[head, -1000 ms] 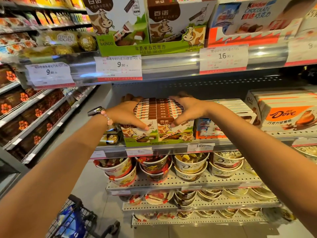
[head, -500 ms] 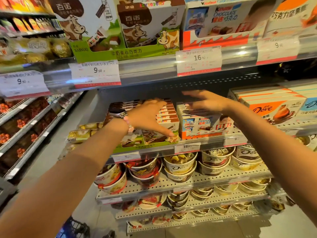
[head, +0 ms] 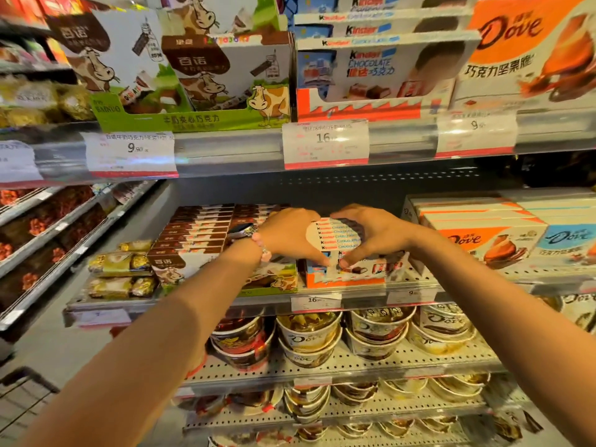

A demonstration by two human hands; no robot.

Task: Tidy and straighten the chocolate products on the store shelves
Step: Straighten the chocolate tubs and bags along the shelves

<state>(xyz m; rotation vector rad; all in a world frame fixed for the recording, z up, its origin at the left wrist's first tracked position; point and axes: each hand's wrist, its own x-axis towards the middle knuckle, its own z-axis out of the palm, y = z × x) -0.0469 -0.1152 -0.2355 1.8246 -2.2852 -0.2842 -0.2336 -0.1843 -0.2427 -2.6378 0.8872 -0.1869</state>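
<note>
A row of white Kinder chocolate boxes stands in an orange display tray on the middle shelf. My left hand presses against the left side of the row and my right hand against its right side, thumbs meeting on the front box. To the left stands the brown-and-white cow-print chocolate boxes in a green tray. Orange and blue Dove boxes lie to the right.
Gold-wrapped chocolate packs lie at the shelf's left end. The upper shelf carries cow-print, Kinder and Dove displays with price tags. Dove cups fill the perforated shelves below. A cart stands at the lower left.
Both hands have moved right, from the cow-print boxes to the Kinder boxes, and now clasp that row from both sides. The view has shifted right too.
</note>
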